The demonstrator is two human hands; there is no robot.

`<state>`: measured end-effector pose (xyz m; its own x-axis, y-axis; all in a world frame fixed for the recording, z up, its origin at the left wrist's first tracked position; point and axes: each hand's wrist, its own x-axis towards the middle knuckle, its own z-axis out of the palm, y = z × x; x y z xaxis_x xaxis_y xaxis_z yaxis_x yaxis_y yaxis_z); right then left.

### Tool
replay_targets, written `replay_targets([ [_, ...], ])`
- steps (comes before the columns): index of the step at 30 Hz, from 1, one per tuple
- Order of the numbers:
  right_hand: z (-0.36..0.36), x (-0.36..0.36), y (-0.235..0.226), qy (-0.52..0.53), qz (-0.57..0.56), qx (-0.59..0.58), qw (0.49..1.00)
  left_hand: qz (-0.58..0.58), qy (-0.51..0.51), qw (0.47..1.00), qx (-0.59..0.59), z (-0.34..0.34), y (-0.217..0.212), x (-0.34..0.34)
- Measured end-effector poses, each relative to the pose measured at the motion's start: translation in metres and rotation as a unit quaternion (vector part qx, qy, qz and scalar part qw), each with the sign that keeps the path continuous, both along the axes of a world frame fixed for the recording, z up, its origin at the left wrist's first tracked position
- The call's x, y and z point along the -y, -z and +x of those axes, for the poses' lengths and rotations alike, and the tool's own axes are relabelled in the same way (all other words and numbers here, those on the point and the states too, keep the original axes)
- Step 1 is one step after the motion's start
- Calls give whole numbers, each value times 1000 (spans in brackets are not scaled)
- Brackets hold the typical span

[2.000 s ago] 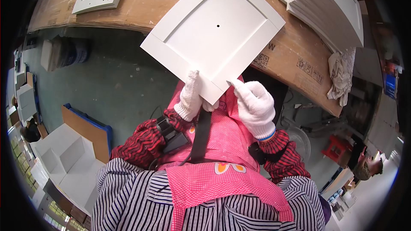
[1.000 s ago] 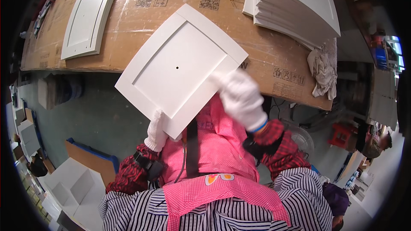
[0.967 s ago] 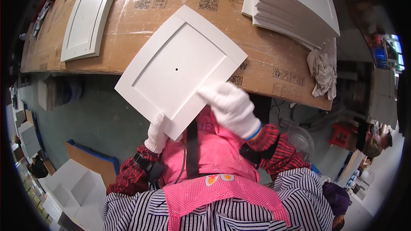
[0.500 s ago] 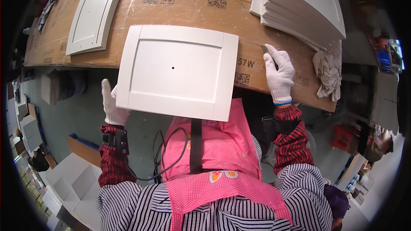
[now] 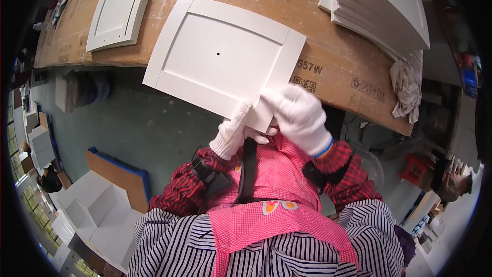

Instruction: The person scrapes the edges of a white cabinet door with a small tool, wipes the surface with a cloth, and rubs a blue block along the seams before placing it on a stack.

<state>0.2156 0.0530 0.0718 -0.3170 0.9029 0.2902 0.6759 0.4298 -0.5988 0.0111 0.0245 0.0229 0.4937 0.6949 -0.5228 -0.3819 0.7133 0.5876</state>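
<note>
A white framed cabinet-door panel (image 5: 225, 51) with a small dark hole in its middle lies tilted, its far part over the cardboard-covered table (image 5: 341, 46) and its near corner sticking out toward me. My left hand (image 5: 233, 133), in a white knit glove, grips that near corner, thumb on top and fingers underneath. Over the right near edge of the same panel is my gloved right hand (image 5: 300, 115), slightly blurred, its fingers curled against the frame. Whatever those fingers hold is hidden by the glove.
More white panels are stacked at the table's far right (image 5: 366, 10), with a smaller pile (image 5: 120, 7) at far left. A crumpled cloth (image 5: 407, 90) lies near the right corner. White boards (image 5: 97, 205) stand at lower left; a red stool (image 5: 414, 169) and a person (image 5: 453, 184) are at right.
The panel has turned clockwise and its far side has risen in view. My left hand has moved right to its near corner. My right hand, earlier pinching a small grey piece, has come onto the panel.
</note>
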Motion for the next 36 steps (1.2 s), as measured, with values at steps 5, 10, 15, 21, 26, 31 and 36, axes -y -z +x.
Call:
replay_targets([
  [5,43,-82,9,113,48,1,993,-9,23,1000,13,-1,2,-3],
  [10,12,-19,1,-26,12,30,999,3,23,1000,-20,-1,-2,-3],
  [15,35,-69,7,89,22,23,995,-14,27,998,-49,0,-4,-2],
  [21,16,-35,-7,-82,33,71,994,-6,20,999,-27,-4,1,-1],
  [26,37,-74,1,34,51,43,997,25,42,998,-39,-2,-1,-5],
  [31,27,-45,-5,-73,37,77,994,19,14,999,-25,1,2,-4],
  [36,20,-28,-9,-116,21,39,992,38,-16,997,-71,0,8,2],
])
